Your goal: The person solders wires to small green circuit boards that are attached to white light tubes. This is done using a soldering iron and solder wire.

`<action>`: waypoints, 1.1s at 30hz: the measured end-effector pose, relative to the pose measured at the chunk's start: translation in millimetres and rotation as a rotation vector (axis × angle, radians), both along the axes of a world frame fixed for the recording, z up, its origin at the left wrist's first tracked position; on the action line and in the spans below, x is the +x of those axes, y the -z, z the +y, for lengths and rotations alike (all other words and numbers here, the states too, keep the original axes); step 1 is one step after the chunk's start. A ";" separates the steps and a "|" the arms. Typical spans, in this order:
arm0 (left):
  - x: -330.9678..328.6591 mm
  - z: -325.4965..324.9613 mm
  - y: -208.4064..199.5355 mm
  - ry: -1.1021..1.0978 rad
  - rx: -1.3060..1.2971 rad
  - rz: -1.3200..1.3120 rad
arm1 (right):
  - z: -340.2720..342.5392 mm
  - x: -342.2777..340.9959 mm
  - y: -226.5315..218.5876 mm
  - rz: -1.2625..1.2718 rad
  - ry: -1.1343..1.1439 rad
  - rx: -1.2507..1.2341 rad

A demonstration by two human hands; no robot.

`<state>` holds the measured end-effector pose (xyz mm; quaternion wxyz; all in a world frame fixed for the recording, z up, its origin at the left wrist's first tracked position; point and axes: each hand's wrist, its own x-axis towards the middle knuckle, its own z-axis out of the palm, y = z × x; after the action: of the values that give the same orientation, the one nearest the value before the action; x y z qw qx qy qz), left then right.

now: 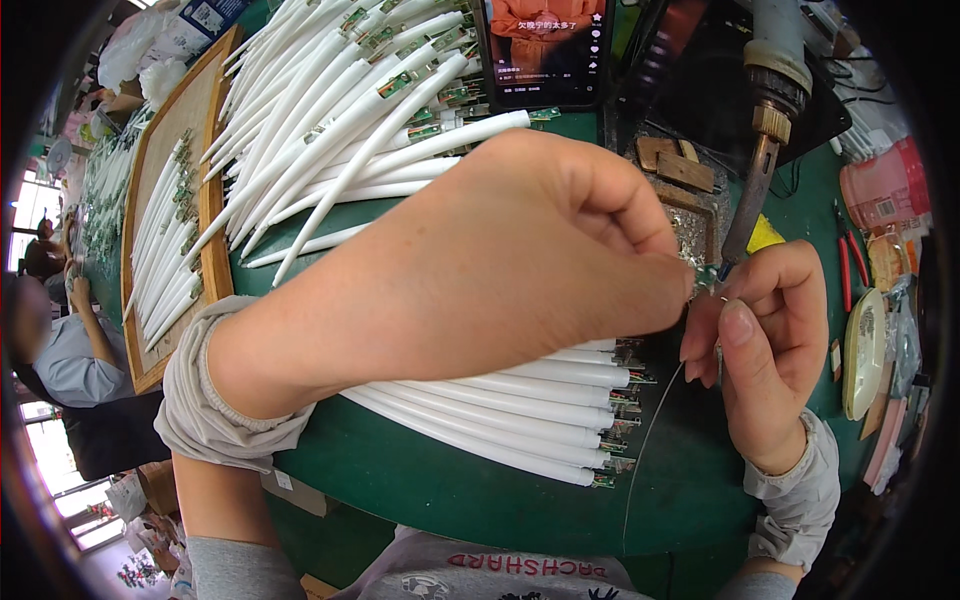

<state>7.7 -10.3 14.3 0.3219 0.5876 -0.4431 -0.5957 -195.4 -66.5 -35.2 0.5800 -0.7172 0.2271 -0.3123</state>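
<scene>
My left hand (pixel 590 235) reaches across from the left with thumb and fingers pinched together. At its fingertips shows a small greenish circuit board (pixel 706 277), mostly hidden by the fingers. Directly above that piece is the tip of a soldering iron (pixel 738 225), which points downward and looks to touch it or nearly so. Close by on the right, my right hand (pixel 765 335) is closed in a pinch. A thin solder wire (pixel 652 430) trails from its fingers toward the table's near edge.
White tapered tubes (pixel 510 415) with circuit boards at their ends lie in a row under my left forearm. More tubes (pixel 350 110) are heaped behind, beside a wooden-framed tray (pixel 215 250). A phone (pixel 545 50) stands at the back. Red-handled pliers (pixel 852 260) lie right. Another person (pixel 85 345) sits far left.
</scene>
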 end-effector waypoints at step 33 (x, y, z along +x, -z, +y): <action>-13.8 30.0 29.8 0.243 -0.674 -0.465 | -2.5 -5.2 22.5 -0.069 0.025 -0.024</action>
<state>-6.1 19.7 -15.5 0.3152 0.5117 -0.7396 -0.3029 -200.6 -69.0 -57.7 0.5750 -0.7101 0.2122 -0.3466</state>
